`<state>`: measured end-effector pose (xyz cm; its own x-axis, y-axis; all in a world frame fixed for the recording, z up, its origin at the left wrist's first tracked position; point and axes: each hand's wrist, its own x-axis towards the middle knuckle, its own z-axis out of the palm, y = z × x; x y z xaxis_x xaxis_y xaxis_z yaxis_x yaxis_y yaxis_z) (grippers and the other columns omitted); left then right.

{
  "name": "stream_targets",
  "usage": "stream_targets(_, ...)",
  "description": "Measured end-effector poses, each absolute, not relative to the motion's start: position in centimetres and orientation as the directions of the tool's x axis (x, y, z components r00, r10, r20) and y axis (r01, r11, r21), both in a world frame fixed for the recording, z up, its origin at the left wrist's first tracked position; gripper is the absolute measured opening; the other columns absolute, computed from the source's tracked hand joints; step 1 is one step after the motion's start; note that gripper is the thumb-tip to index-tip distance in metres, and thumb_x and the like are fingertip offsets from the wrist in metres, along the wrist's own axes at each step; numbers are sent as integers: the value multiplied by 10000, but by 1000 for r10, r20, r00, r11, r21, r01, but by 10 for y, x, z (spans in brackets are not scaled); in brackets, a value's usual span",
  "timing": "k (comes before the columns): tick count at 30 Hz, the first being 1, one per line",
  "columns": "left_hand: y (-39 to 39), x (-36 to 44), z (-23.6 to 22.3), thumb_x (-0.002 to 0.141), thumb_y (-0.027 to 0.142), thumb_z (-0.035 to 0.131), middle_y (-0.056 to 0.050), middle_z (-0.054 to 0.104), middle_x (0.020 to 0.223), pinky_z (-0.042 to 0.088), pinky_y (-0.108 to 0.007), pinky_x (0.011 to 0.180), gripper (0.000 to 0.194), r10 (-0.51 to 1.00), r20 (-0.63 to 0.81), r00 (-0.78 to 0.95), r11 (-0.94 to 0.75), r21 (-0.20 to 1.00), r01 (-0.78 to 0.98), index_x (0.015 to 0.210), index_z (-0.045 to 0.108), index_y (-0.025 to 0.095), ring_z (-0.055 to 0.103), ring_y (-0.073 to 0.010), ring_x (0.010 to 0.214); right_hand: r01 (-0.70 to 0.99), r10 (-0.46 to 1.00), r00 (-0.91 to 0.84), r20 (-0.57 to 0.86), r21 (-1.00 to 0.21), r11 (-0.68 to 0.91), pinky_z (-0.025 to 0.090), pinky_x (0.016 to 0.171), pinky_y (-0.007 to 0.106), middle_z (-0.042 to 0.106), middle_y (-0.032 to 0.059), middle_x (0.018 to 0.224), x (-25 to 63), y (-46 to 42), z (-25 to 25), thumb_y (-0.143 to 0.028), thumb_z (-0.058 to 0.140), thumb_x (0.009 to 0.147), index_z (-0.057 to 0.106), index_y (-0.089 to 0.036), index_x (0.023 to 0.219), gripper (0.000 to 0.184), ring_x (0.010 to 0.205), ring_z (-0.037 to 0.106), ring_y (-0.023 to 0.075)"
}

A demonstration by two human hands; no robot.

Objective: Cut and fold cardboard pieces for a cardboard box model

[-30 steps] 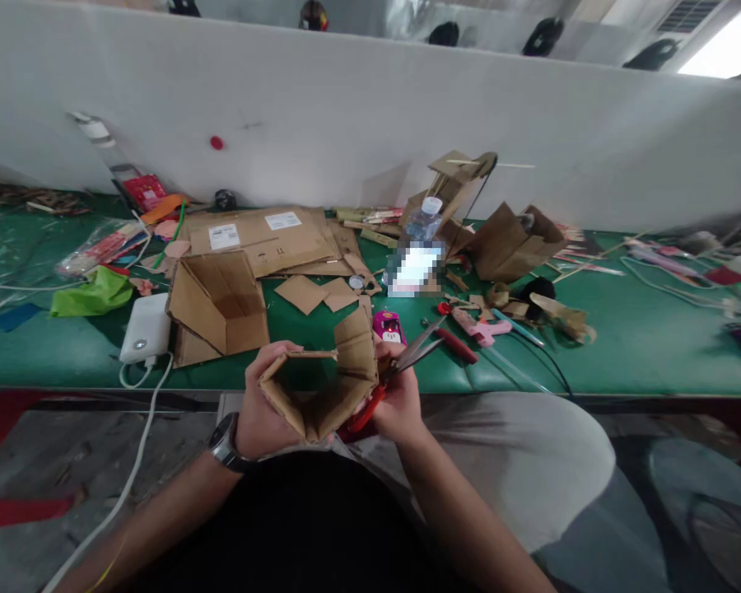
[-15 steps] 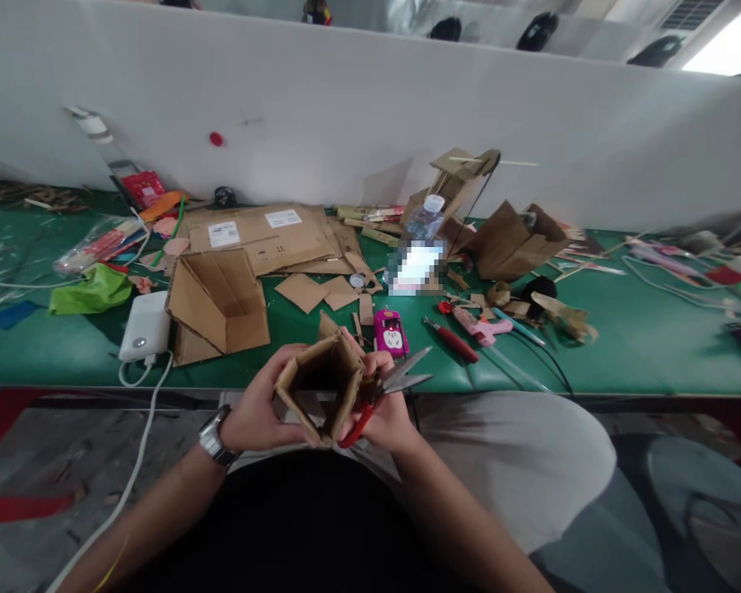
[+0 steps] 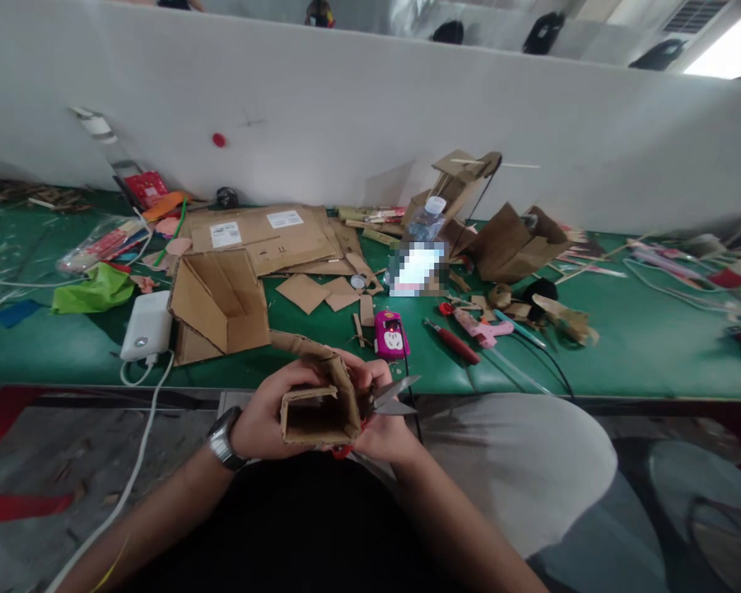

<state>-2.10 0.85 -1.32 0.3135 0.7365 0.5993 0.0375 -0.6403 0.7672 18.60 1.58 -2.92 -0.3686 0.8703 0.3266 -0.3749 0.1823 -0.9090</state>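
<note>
In front of my body, over the table's near edge, I hold a folded cardboard piece [image 3: 353, 401] bent into a box-like tube with its hollow end facing me. My left hand [image 3: 260, 418] grips its left side, fingers behind and thumb below. My right hand [image 3: 386, 432] presses against its right side and also holds a pair of scissors [image 3: 395, 397]. The scissors' blades point right and stand slightly apart; their red handles are mostly hidden under the hand and cardboard. A loose flap of the cardboard sticks up to the upper left.
On the green table [image 3: 321, 366] stand an open cardboard form [image 3: 240, 309], a white power bank [image 3: 146, 323] with a cable and a purple power socket [image 3: 392, 335]. Farther right are a red-handled tool [image 3: 455, 343], a pink glue gun [image 3: 485, 329] and a paper bag [image 3: 512, 247]. A bottle [image 3: 429, 216] stands behind.
The cardboard has been turned and squeezed from a wide many-sided opening to a flatter rectangular one, its flap swinging left. The scissors have shifted slightly left and down, with their blades closer together.
</note>
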Motion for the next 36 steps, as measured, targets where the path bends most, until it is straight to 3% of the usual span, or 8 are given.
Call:
stream_targets(5, 12, -19, -10, 725, 385, 968, -61, 758, 1022, 606, -301, 756, 556, 734, 564, 378, -613, 790, 12, 1168, 658, 254, 767, -210, 887, -356, 891, -368, 266, -925, 130, 535, 1125, 518, 536, 126, 1575, 185, 17, -25, -464, 1119, 368, 354, -323, 967, 982, 1438, 568, 368)
stream_targets(11, 13, -11, -6, 720, 364, 976, -54, 763, 1122, 618, -319, 831, 580, 740, 585, 333, -602, 796, -62, 1187, 644, 272, 769, -218, 990, -391, 875, -366, 315, -906, 163, 510, 1175, 513, 547, 104, 1535, 185, 18, -20, -436, 1119, 399, 384, -326, 1021, 969, 1448, 577, 340)
stream_targets(18, 10, -14, -7, 731, 385, 967, -53, 784, 1084, 640, -340, 809, 568, 771, 543, 333, -580, 815, 14, 1191, 656, 267, 789, -235, 952, -356, 870, -330, 365, -902, 244, 488, 1201, 537, 602, 98, 1450, 186, 18, -19, -359, 1122, 429, 421, -320, 1040, 931, 1404, 613, 334)
stream_targets(25, 7, -6, 5, 781, 440, 932, -79, 801, 1138, 671, -377, 768, 441, 800, 464, 380, -494, 869, -19, 1115, 715, 251, 799, -260, 941, -327, 864, -391, 317, -925, 191, 487, 1195, 571, 630, 115, 1450, 189, 19, -22, -425, 1123, 306, 445, -310, 991, 971, 1408, 616, 371)
stream_targets(31, 4, -8, -2, 707, 412, 984, -95, 776, 1231, 659, -457, 920, 619, 854, 366, 369, -443, 885, 147, 1243, 715, 262, 772, -309, 1085, -388, 824, -399, 402, -888, 246, 485, 1193, 558, 625, 106, 1482, 188, 21, -26, -423, 1113, 413, 471, -305, 973, 860, 1424, 609, 367)
stream_targets(36, 6, -8, -3, 677, 454, 988, -68, 794, 1153, 673, -412, 809, 646, 902, 303, 307, -381, 893, 237, 1205, 681, 244, 792, -283, 979, -374, 844, -387, 372, -900, 225, 518, 1150, 522, 638, 127, 1444, 186, 28, -26, -438, 1115, 390, 475, -292, 970, 876, 1364, 641, 362)
